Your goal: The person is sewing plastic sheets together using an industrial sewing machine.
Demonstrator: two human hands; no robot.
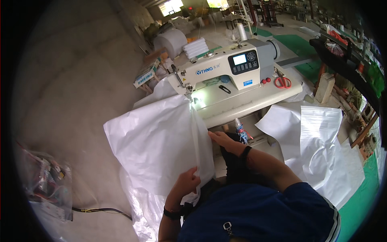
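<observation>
A large white sheet (157, 137) of smooth, crinkled material hangs from the sewing machine's bed toward me, with a folded strip running down its right side. The sheet's upper end lies under the needle area (189, 96) of the white sewing machine (217, 66), where a small lamp glows. My left hand (186, 182) is closed low on the sheet, its fingers curled at the folded strip. Higher up, my right hand (221, 139) pinches the sheet's right edge just in front of the machine bed; its fingertips are partly hidden.
Red-handled scissors (283, 82) and a small black thread snipper (225, 89) lie on the machine. A bottle (240, 131) stands below the bed's front edge. More white sheets (320, 149) are piled at right. A clear bag (46, 181) sits at the left by a black cable (100, 209).
</observation>
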